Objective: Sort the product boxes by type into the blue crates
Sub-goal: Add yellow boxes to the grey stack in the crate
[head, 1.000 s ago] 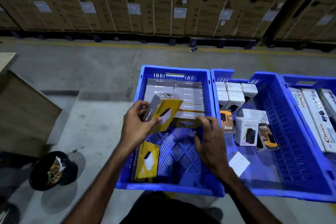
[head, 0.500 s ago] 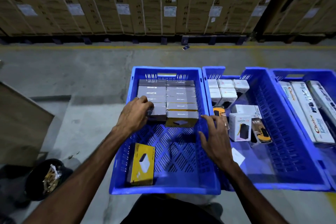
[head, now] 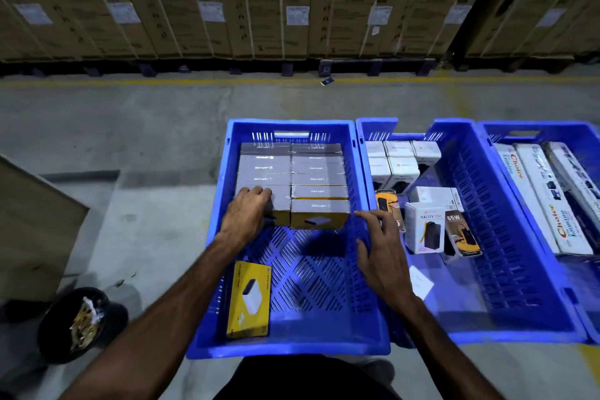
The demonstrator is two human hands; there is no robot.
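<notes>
The left blue crate (head: pixel 217 237) holds two rows of grey-topped yellow boxes (head: pixel 318 191) standing at its far end. My left hand (head: pixel 246 214) rests on the nearest box of the left row (head: pixel 281 204), fingers curled over its top. One more yellow box (head: pixel 250 299) lies flat in the crate's near left corner. My right hand (head: pixel 381 250) hovers with fingers apart over the wall between the left crate and the middle crate (head: pixel 470 204), holding nothing. The middle crate contains white boxes (head: pixel 425 230) and orange-black boxes (head: pixel 461 232).
A third blue crate (head: pixel 584 153) at the right holds long white boxes (head: pixel 548 198). A black bin (head: pixel 78 323) with scraps stands on the floor at the lower left, beside a brown board (head: pixel 29 224). Large washing-machine cartons (head: pixel 266 0) line the far wall.
My left hand carried a yellow box to the left row and set it down at the front. My right hand drew back from the right row toward the crate wall.
</notes>
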